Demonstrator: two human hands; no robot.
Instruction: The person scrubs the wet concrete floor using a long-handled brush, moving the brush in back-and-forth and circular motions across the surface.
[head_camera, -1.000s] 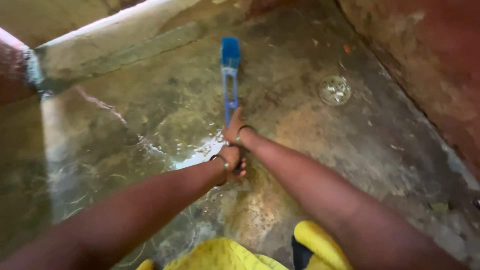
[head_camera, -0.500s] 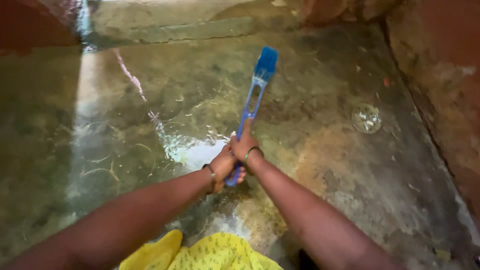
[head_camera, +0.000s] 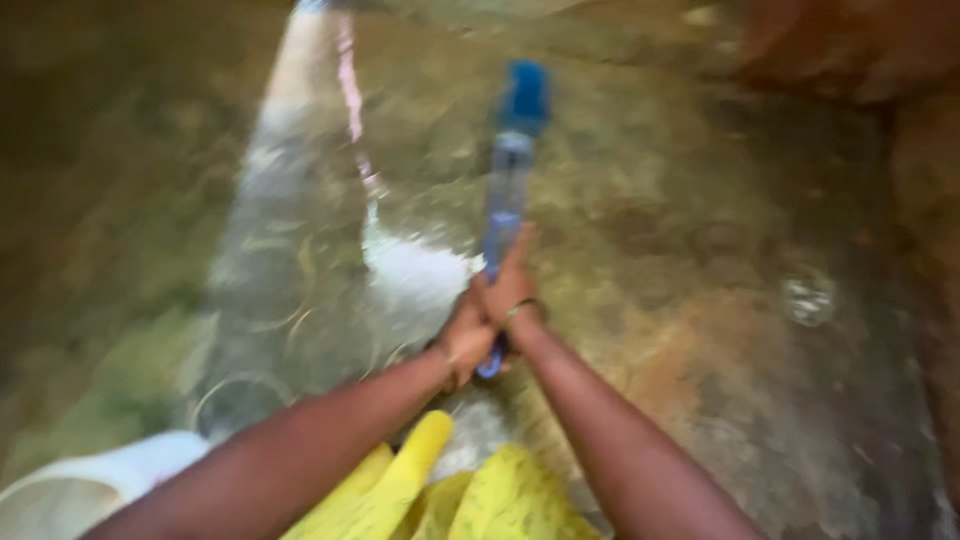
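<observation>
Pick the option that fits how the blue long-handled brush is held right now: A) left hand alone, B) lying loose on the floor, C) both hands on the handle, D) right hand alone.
C: the left hand and right hand both wrap the handle of the blue brush, left nearer its end, bristle head out over the wet floor.

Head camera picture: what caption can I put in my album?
Both hands grip a blue brush on a wet floor.
</observation>
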